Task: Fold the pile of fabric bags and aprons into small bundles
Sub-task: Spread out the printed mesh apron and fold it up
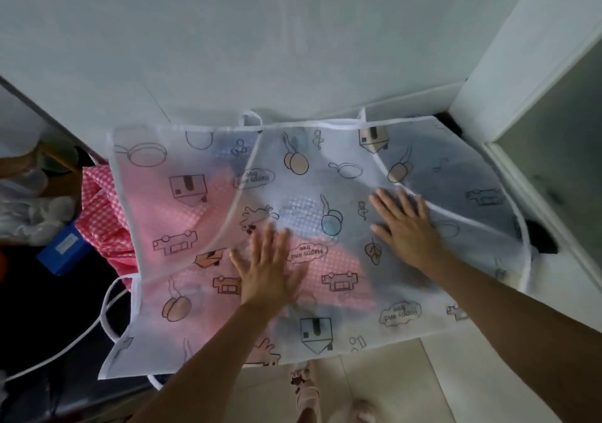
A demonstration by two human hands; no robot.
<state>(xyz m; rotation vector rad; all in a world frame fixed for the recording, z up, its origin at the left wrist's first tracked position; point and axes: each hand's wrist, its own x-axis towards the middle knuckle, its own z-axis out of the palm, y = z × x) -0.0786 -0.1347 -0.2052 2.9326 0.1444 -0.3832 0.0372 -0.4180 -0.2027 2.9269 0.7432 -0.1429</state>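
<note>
A sheer white apron point(325, 168) with cartoon prints and "Happy and free" bubbles lies spread flat over the pile. Its white ties point(107, 312) trail off the left edge. Pink checked fabric point(101, 207) sticks out at the left and shows through the apron. My left hand point(270, 266) rests flat on the apron's middle, fingers spread. Flat on the apron to the right, beside a white seam, lies my right hand point(404, 224). Neither hand grips anything.
A blue box point(62, 250) and clear plastic items point(35, 214) sit at the left. A white wall rises behind and a white cabinet point(537, 97) stands at the right. A dark object point(542, 240) lies by the apron's right edge. Slippered feet point(306, 393) stand on tiled floor below.
</note>
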